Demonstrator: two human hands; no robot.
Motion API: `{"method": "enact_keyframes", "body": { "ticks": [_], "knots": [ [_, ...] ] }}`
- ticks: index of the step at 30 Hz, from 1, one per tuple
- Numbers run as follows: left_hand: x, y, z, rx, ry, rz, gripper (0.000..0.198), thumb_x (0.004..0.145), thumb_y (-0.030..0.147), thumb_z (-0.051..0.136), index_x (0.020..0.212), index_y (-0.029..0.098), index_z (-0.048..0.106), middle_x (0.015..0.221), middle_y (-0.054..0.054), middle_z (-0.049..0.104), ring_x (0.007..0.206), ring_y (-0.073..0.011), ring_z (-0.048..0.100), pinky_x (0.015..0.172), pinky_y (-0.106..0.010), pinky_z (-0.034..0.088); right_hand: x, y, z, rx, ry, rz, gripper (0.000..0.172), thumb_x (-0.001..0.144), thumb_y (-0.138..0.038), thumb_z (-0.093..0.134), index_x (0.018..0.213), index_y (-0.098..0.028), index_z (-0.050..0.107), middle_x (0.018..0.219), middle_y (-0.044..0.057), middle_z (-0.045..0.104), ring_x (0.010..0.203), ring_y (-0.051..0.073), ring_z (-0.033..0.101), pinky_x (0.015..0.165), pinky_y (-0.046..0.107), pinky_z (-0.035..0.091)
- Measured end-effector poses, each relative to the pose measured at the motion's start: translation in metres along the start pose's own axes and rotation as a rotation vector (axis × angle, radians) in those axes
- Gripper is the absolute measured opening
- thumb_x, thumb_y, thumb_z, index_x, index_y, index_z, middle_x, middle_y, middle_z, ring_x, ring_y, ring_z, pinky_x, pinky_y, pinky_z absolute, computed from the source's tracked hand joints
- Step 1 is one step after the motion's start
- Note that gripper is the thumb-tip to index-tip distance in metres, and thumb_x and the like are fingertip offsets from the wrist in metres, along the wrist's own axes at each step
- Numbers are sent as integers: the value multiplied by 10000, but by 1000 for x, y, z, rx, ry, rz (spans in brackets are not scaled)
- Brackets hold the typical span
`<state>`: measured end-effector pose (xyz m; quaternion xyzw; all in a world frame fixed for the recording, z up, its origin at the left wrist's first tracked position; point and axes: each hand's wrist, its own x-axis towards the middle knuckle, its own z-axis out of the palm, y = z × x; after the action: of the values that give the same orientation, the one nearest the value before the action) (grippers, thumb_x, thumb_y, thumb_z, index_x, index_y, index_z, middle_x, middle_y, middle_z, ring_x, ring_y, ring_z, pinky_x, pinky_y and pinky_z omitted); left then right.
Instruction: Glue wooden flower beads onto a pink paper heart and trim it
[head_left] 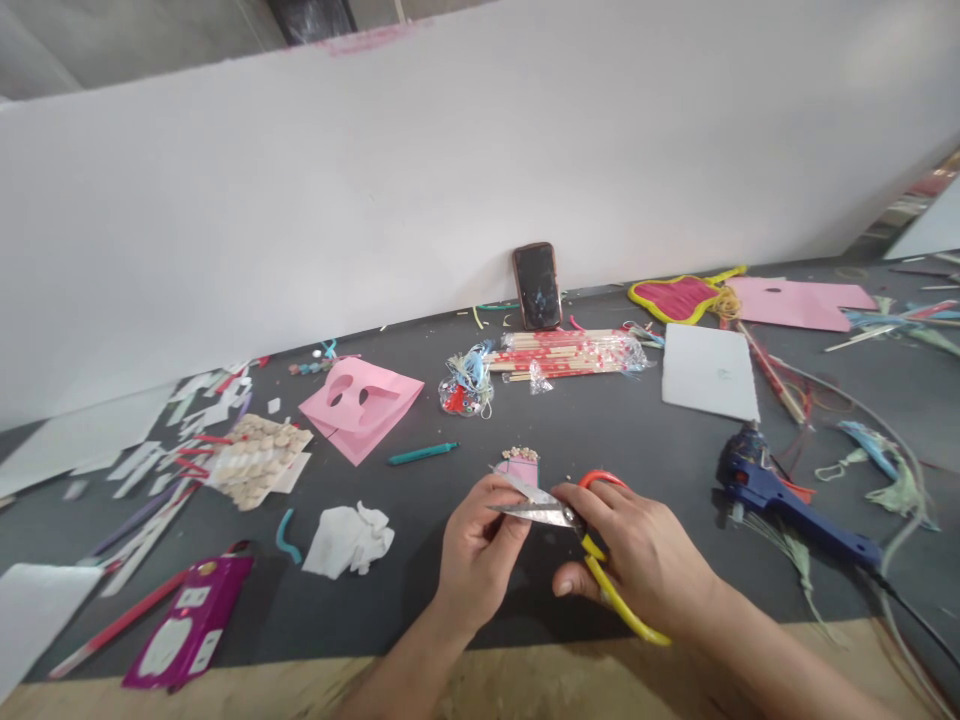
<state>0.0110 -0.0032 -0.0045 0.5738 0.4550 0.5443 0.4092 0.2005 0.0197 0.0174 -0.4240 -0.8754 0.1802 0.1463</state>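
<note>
At lower centre, the right hand (651, 548), loosely curled, holds metal-bladed scissors (551, 514) with red-and-yellow handles, blades parted; the left hand (474, 555) curls nearly closed by a flat, knobbly-edged pink piece (523, 470), its grip hidden.

Spreads left to right as a dark table (420, 560), with a tan strip (285, 692) nearest; backs onto a white panel (375, 200), with a grey surface (135, 50) beyond, far left.

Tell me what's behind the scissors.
Beyond the scissors, a pink piece shows, with small beige bits along its far edge. The scissors and left hand cover its near part, so its full shape cannot be seen.
</note>
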Motion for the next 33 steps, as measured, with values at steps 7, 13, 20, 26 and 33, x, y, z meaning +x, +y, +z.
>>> {"method": "enact_keyframes", "body": {
  "ticks": [7,13,20,26,33],
  "knots": [
    [-1,1,0,22,-24,-35,156,884,226,552,773,180,651,814,-23,579,762,-135,577,660,-231,445,-2,4,6,-12,-36,-19,568,884,-651,370,1166,-180,520,865,91,657,760,247,650,626,315,464],
    [-3,-1,1,14,-10,-60,175,889,230,543,747,171,627,812,-23,562,675,-108,534,573,-211,413,-5,0,6,-75,-62,4,434,947,-546,331,1100,-185,518,811,66,661,714,240,660,579,304,420],
    [-3,2,4,-28,-6,-99,164,881,237,552,740,165,593,806,-14,527,676,-104,517,570,-206,414,-8,-2,6,-118,-53,20,384,960,-512,328,1022,-193,531,741,43,667,658,231,659,531,296,382],
    [0,0,3,2,50,-62,134,867,238,576,764,167,625,851,-30,553,745,-131,557,605,-222,441,-4,2,5,-86,17,10,496,898,-623,383,1071,-187,546,788,61,672,678,226,648,565,294,424],
    [-1,1,-1,98,32,-14,149,880,243,556,812,170,667,860,-54,589,836,-179,590,645,-253,465,-1,-1,-2,-61,-8,12,666,782,-735,465,1147,-184,544,883,106,667,780,262,658,633,321,475]
  ]
}}
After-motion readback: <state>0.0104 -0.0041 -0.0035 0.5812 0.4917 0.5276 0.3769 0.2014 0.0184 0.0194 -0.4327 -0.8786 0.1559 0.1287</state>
